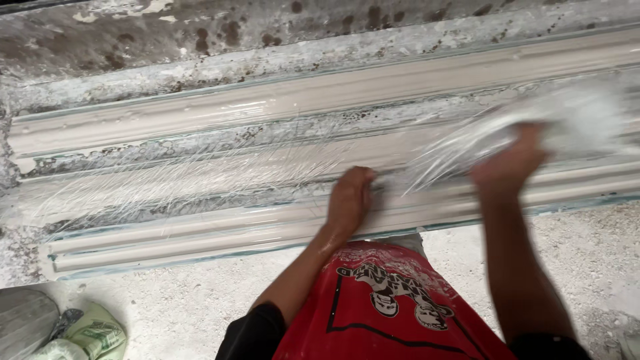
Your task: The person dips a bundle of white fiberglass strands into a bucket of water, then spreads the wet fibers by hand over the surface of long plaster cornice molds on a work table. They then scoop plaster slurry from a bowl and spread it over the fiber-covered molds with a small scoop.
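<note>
A long moulded strip of wet pale plaster (280, 100) runs left to right across a stained work surface. Thin white glass fibres (187, 177) lie spread over its middle channel. My left hand (350, 197) presses flat on the fibres and plaster, fingers together. My right hand (510, 160), blurred by motion, grips a loose bundle of white fibres (567, 123) above the right part of the strip.
A grey stained wall or bench back (200, 33) rises behind the mould. Dusty concrete floor (167, 307) lies below. Crumpled green and white sacks (87, 337) sit at the bottom left. My red printed apron (387, 313) fills the bottom centre.
</note>
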### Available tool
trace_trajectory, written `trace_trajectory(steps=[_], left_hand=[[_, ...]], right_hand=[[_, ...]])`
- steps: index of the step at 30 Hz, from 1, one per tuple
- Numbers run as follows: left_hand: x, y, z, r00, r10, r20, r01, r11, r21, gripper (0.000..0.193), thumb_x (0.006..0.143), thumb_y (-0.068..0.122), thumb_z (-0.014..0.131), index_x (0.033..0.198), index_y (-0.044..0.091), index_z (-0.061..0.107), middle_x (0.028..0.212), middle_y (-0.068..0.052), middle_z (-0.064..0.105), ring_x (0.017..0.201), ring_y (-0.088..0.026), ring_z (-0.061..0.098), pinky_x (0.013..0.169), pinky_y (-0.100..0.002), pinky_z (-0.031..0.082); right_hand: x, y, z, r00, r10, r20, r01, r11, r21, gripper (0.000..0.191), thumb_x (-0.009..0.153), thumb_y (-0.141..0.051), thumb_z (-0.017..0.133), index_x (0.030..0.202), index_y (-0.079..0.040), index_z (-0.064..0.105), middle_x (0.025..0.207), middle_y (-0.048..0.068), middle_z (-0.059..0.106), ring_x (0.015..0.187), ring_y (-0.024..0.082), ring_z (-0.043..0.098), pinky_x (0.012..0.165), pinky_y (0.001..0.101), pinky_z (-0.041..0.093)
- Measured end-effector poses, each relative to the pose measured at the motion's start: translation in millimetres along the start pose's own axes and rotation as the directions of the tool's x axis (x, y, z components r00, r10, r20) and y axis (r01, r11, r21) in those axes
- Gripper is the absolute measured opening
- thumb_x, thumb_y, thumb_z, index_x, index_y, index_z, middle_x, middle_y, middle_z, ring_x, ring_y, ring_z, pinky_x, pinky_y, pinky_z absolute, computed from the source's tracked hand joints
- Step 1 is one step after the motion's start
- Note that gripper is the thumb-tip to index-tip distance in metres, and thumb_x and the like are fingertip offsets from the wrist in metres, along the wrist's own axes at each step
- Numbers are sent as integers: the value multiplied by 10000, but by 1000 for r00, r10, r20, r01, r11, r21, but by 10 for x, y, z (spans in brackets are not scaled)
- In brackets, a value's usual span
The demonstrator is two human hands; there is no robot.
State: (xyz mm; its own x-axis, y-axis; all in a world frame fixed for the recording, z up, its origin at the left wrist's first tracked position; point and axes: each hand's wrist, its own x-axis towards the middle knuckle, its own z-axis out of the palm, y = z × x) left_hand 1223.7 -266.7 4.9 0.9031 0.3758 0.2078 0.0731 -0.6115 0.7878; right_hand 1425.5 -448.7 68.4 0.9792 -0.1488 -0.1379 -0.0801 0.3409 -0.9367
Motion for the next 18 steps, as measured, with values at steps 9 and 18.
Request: trace_trajectory(steps=[9, 18], left_hand=[[163, 423, 596, 967, 83, -243, -11, 959, 284, 360, 1046, 124, 559, 1295, -134, 600, 1241, -370, 656, 1215, -482, 621, 1034, -545, 494], [368, 513, 1318, 970, -85, -229, 159, 931, 328, 144, 996, -29, 543, 1060, 23, 662, 958, -190, 722, 869, -339, 685, 793, -483, 571]], right_hand=[[620, 148, -557, 986, -8, 168, 9, 1000, 0, 343, 1043, -168, 637, 1346, -34, 546, 1210, 102, 605, 1164, 214, 599, 1114, 438, 518], [2170, -499, -1201, 973, 80, 218, -114, 983, 146, 361, 1017, -333, 540, 1221, -50, 634, 1080, 151, 710, 1056, 286, 737, 943, 478, 669]])
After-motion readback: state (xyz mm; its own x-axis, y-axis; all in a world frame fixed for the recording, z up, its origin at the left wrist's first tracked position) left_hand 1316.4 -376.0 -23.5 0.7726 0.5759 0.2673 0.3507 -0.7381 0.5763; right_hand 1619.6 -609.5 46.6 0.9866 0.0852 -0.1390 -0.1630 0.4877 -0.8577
